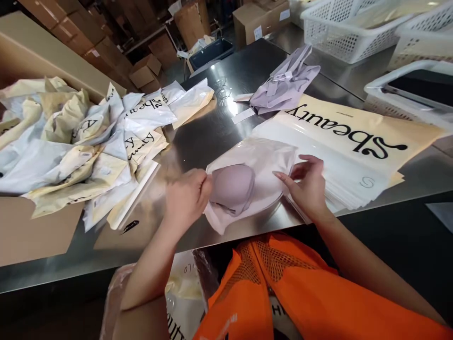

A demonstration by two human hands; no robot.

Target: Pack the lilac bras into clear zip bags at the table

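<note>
A clear plastic bag (272, 158) lies on the metal table in front of me, with a folded mauve bra (231, 186) inside it. My left hand (187, 196) is closed in a fist on the bag's left edge, beside the bra. At the opposite end, my right hand (307, 184) has its thumb on the bag and its fingers curled at the bag's right edge. Beyond the bag is a loose lavender garment (283, 87) with straps and white tags. A stack of flat bags marked "beauty" (354, 137) lies under and beyond my right hand.
Filled packages (99, 141) heap up at the left, spilling from a cardboard box (38, 226). White perforated baskets (339, 35) stand at the far right, one with a dark flat object (421, 85) on it. Cartons (262, 19) and a dark bin (212, 54) are behind the table.
</note>
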